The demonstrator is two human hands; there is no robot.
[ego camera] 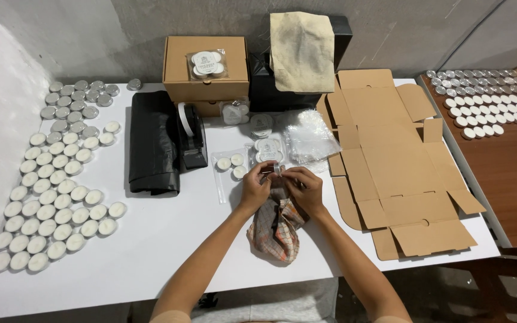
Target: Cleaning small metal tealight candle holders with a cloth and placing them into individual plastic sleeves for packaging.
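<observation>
now both hands meet mid-table: left hand [255, 186] and right hand [304, 188] pinch a small tealight [276, 170] between fingertips, over a checked cloth [275, 224], seemingly for wiping. bagged tealights [232, 165] lie just beside; flat carton [390, 161] right.

Candle-packing workshop: tealights [55, 197], flat cartons [390, 161]
</observation>
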